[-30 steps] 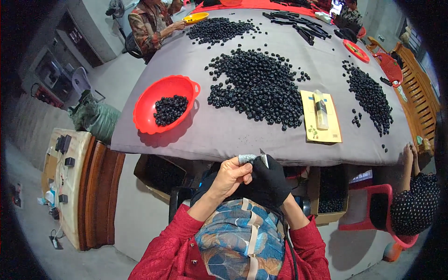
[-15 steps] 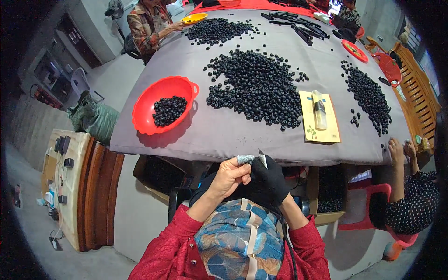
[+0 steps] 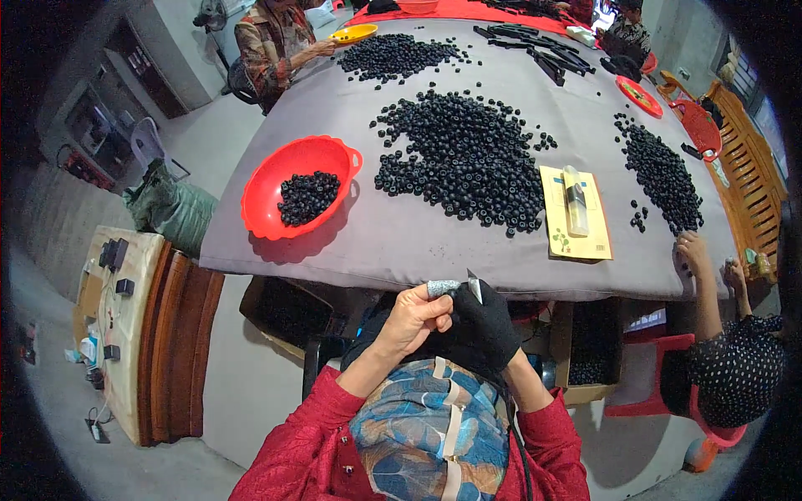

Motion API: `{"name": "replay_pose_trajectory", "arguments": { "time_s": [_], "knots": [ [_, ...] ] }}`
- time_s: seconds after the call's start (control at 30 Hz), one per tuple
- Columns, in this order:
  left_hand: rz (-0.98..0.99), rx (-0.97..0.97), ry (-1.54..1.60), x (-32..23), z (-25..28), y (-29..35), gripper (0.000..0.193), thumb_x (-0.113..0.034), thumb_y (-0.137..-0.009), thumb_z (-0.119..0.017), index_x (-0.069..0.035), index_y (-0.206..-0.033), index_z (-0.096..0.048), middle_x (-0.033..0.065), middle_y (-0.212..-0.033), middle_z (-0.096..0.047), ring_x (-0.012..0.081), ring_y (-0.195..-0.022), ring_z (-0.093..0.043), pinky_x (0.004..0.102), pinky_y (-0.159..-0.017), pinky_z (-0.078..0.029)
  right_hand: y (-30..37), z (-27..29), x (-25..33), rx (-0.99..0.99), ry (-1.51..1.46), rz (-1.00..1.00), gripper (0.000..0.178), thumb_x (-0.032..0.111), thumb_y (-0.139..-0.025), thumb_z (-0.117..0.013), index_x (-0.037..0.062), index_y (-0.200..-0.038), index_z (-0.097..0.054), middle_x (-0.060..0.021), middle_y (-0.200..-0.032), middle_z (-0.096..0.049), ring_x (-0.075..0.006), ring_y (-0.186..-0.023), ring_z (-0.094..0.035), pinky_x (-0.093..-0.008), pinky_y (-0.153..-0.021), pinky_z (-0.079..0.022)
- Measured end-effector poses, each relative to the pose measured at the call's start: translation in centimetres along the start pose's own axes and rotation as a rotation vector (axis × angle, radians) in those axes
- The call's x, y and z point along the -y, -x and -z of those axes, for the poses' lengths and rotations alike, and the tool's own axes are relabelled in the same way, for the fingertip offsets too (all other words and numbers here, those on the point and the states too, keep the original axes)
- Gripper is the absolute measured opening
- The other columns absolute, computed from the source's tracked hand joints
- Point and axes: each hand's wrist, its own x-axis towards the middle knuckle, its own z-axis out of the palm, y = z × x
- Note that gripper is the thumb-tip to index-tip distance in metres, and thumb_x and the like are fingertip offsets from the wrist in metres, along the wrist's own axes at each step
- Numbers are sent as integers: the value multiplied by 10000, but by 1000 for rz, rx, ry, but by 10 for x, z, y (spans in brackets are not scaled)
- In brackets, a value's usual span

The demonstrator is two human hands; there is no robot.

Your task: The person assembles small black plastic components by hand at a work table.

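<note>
Just off the near table edge, my two hands meet above my lap. My left hand (image 3: 418, 316) is bare, with grey tape (image 3: 443, 288) wrapped round its index fingertip. Its thumb and fingers are pinched together, and whatever lies between them is hidden. In a black glove, my right hand (image 3: 486, 327) is closed on a small knife (image 3: 475, 286), whose pointed blade sticks up beside the taped finger. Beyond the hands, a large heap of small round black pieces (image 3: 459, 159) covers the middle of the grey tablecloth (image 3: 393, 259). More of them sit in a red bowl (image 3: 261, 196) at left.
A yellow card (image 3: 576, 244) with a clear tube (image 3: 576, 203) on it lies right of the heap. A co-worker's hand (image 3: 692, 250) touches another black heap (image 3: 664, 171) at right. Across the table, a person holds a yellow dish (image 3: 355, 34). Boxes (image 3: 589, 346) stand underneath.
The co-worker's hand at right has moved forward onto the nearest pieces of that heap. The whole view has shifted slightly. My hands keep nearly the same pose.
</note>
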Motion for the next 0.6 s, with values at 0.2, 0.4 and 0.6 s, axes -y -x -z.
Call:
{"name": "replay_pose_trajectory", "arguments": {
  "time_s": [0.2,0.4,0.6],
  "knots": [
    [8,1,-13,0,0,-1,61,-47,-818,-567,-22,-866,-593,20,-653,-532,91,-528,-469,251,-508,-391,6,-14,-12,-58,-444,-192,212,119,-720,-631,63,-890,-518,-86,-745,-520,-236,-652,-520,-304,-567,-416],
    [7,9,-1,2,2,-1,63,-42,-813,-570,-16,-865,-593,33,-664,-550,93,-524,-477,250,-505,-388,8,-19,-10,-97,-569,-348,162,202,-850,-536,40,-857,-526,25,-739,-520,-61,-665,-455,-238,-573,-397],
    [13,11,30,3,5,-1,54,-43,-807,-579,-17,-852,-596,47,-684,-569,98,-524,-480,257,-507,-389,1,-6,5,-104,-520,-330,117,171,-830,-542,57,-816,-523,28,-715,-500,-58,-631,-431,-226,-547,-371]
  ]
}}
